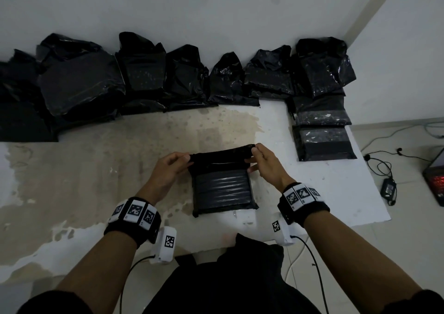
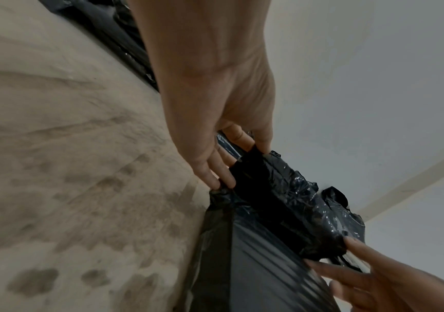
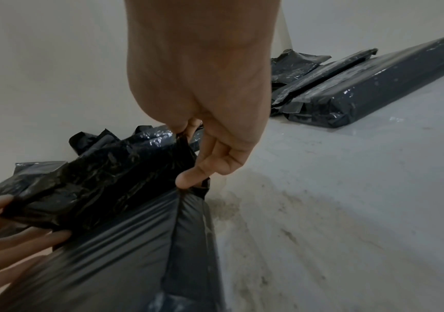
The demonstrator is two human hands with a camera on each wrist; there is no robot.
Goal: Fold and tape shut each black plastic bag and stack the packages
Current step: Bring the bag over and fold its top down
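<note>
A black plastic bag (image 1: 222, 188) with a flat block inside lies on the table in front of me. Its loose top flap (image 1: 222, 156) is rolled over toward me. My left hand (image 1: 175, 163) pinches the flap's left end (image 2: 238, 168), and my right hand (image 1: 255, 156) pinches its right end (image 3: 186, 147). Both hands hold the fold just above the packed part (image 3: 125, 242). No tape is visible.
A row of crumpled, unsealed black bags (image 1: 144, 73) leans against the back wall. Flat folded packages (image 1: 323, 143) lie at the table's right (image 3: 362, 92). The stained tabletop (image 1: 96, 169) ends at the right, where cables and a charger (image 1: 389, 188) lie on the floor.
</note>
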